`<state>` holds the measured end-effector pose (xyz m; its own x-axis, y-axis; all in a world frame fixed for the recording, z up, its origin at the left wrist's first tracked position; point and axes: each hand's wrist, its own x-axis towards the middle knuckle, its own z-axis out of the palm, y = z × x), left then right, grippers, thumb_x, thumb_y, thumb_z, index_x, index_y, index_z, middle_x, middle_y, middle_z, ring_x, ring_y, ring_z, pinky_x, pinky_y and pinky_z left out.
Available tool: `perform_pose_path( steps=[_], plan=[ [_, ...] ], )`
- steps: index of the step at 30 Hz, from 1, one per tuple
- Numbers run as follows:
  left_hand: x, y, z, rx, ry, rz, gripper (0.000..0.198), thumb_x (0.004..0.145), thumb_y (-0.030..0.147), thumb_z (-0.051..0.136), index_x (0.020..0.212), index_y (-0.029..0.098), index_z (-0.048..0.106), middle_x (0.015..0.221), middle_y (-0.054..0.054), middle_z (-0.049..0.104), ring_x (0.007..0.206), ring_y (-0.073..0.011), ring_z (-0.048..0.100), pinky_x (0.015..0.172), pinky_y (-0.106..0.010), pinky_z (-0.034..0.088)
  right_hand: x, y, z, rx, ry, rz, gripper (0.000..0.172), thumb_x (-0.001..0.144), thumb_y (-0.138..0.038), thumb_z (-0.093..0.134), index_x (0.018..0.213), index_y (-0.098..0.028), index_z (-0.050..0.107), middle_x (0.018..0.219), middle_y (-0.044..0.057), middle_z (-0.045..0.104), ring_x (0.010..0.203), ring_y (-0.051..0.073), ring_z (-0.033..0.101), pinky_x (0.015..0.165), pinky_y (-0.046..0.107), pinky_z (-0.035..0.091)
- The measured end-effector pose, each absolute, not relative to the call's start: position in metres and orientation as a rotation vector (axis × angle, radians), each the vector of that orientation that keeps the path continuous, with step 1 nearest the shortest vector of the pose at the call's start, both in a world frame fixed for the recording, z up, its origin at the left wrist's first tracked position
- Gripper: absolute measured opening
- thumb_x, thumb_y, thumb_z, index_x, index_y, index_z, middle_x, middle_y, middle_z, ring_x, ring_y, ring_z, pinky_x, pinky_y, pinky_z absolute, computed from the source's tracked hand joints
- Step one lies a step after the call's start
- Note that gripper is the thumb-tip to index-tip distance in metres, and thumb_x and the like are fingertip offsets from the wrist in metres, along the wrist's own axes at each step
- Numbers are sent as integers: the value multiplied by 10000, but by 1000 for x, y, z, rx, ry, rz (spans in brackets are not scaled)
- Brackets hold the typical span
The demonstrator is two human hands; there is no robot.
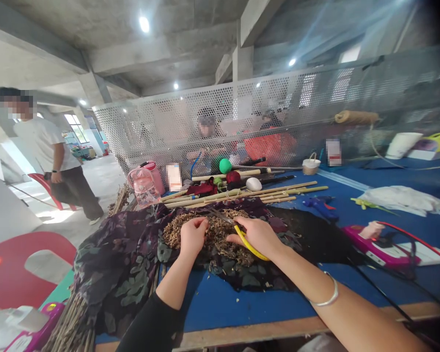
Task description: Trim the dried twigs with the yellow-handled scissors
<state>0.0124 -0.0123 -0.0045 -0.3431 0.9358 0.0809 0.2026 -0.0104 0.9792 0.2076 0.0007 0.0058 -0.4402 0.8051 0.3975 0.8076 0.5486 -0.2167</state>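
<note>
My right hand (254, 237) is closed around yellow-handled scissors (247, 242), whose dark blades point up and left over a heap of dried brown plant heads (220, 234). Just left of the blades, my left hand (194, 236) is pinched over the same heap; whatever its fingertips hold is too small to make out. Beneath the plant heads lies a dark floral cloth (117, 264), spread on the blue table (220, 303). A bundle of dry stems (71, 322) sticks out from under the cloth at the lower left.
Bamboo sticks (242, 193), a green ball (225, 166) and a pink bag (145, 183) lie beyond the cloth. Right are a blue glue gun (322, 208), a magenta power strip (377, 249) and cables. A perforated screen (278, 107) stands behind; people are beyond it and at left.
</note>
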Motion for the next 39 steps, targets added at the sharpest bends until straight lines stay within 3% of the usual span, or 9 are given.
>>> perform_pose_path(
  steps=[3, 5, 8, 11, 15, 18, 21, 26, 39],
  plan=[
    [2, -15, -5, 1615, 1879, 1390, 233, 681, 156, 609, 903, 178, 678, 915, -82, 633, 832, -196, 576, 820, -335, 437, 215, 3, 8, -1217, -2381, 95, 537, 698, -587, 562, 1086, -215, 565, 960, 89, 679, 841, 246, 640, 694, 309, 459],
    [4, -18, -4, 1819, 1853, 1328, 236, 700, 155, 587, 914, 194, 680, 938, -80, 628, 870, -204, 572, 837, -326, 422, 219, 4, 9, -1171, -2384, 144, 575, 666, -589, 591, 1102, -216, 557, 1043, 92, 652, 904, 253, 622, 752, 327, 456],
    [15, -24, -4, 2064, 1606, 1084, 166, 715, 237, 601, 845, 208, 700, 814, -62, 637, 788, -195, 577, 771, -296, 436, 222, 7, 9, -1173, -2331, 182, 554, 689, -562, 580, 1111, -205, 545, 956, 76, 658, 822, 226, 623, 703, 307, 453],
    [27, -27, -6, 2175, 1492, 936, 234, 670, 285, 658, 893, 229, 700, 840, -59, 640, 779, -198, 577, 729, -275, 437, 224, 10, 8, -1189, -2261, 182, 514, 724, -532, 557, 1110, -193, 535, 790, 44, 638, 674, 182, 590, 616, 269, 428],
    [24, -21, -8, 2124, 1607, 956, 137, 707, 207, 604, 786, 228, 713, 815, -64, 663, 797, -207, 584, 774, -285, 417, 224, 10, 9, -1156, -2220, 208, 486, 732, -528, 555, 1076, -185, 539, 783, 38, 618, 659, 166, 562, 623, 258, 415],
    [13, -17, -5, 2045, 1782, 1054, 181, 697, 169, 598, 831, 225, 706, 850, -69, 673, 818, -215, 584, 796, -302, 401, 224, 8, 11, -1136, -2206, 237, 463, 737, -524, 555, 1057, -190, 539, 783, 33, 613, 651, 158, 548, 621, 253, 407],
    [5, -20, 0, 2070, 1759, 1050, 152, 658, 176, 635, 791, 220, 694, 762, -41, 657, 717, -183, 573, 691, -265, 405, 224, 6, 11, -1123, -2195, 249, 457, 742, -520, 554, 1063, -196, 534, 784, 30, 609, 645, 154, 538, 617, 252, 403],
    [10, -29, -3, 2208, 1450, 675, 81, 602, 249, 688, 677, 224, 702, 603, -1, 624, 544, -141, 533, 529, -227, 362, 222, 6, 10, -1121, -2196, 268, 470, 731, -529, 563, 1056, -191, 545, 763, 25, 606, 624, 148, 525, 600, 249, 399],
    [13, -28, 1, 2187, 1512, 384, 222, 726, 259, 529, 814, 186, 719, 757, -27, 706, 673, -150, 600, 658, -230, 419, 220, 7, 5, -1065, -2224, 299, 451, 711, -483, 614, 1055, -199, 553, 891, 57, 640, 735, 178, 588, 657, 263, 425]
  ],
)
